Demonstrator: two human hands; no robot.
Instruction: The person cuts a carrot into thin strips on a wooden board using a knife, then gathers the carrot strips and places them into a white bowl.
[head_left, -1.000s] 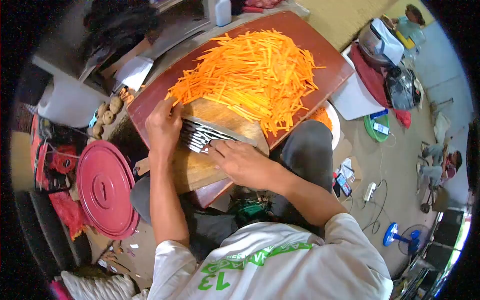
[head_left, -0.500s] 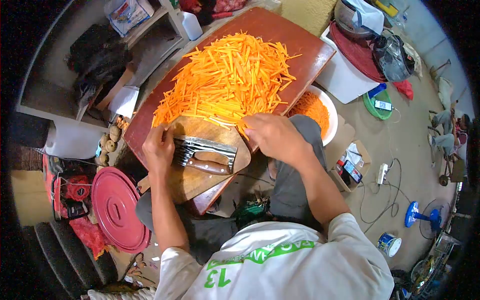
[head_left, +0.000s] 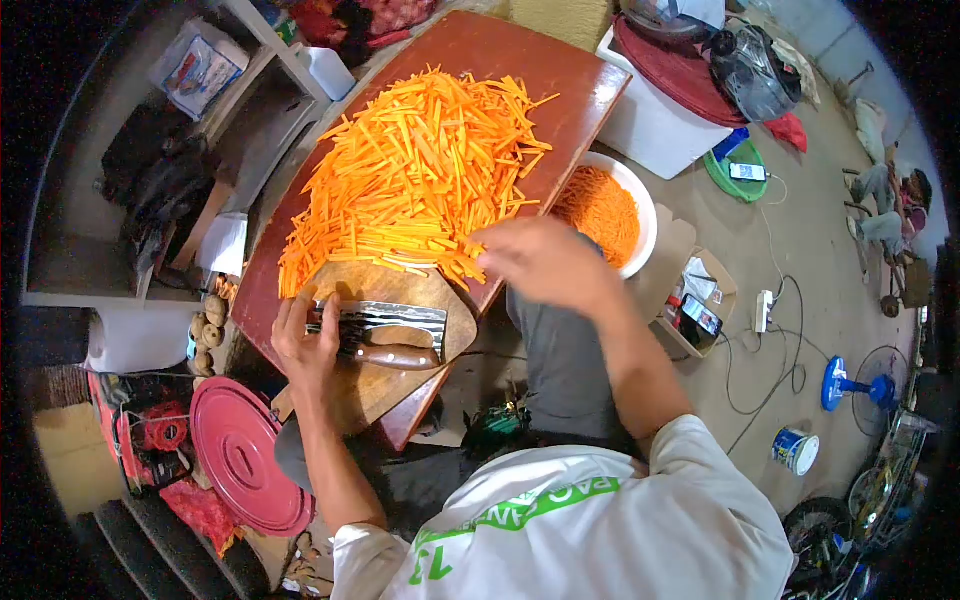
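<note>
A big heap of orange carrot sticks (head_left: 410, 170) covers much of the dark red table (head_left: 540, 60). Against its near side lies a wooden cutting board (head_left: 385, 392). On the board rests a crinkle cutter with a wavy metal blade and a brown wooden handle (head_left: 398, 357). My left hand (head_left: 308, 340) is at the cutter's left end, thumb and fingers apart, near the heap's lower left corner. My right hand (head_left: 545, 262), slightly blurred, has its fingers stretched out beside the carrot sticks at the heap's lower right edge. Whether its fingertips touch them is hard to see.
A white bowl of finer orange shreds (head_left: 648, 215) stands right of the table. Beyond are a white box (head_left: 650, 130), a cardboard box with a phone (head_left: 700, 318), and cables on the floor. A pink lid (head_left: 250, 455) leans at the left, below a shelf (head_left: 80, 275).
The whole view has shifted, so the table and heap appear further left. My left fingers have spread apart near the cutter. My right hand stays by the heap's right edge, now blurred.
</note>
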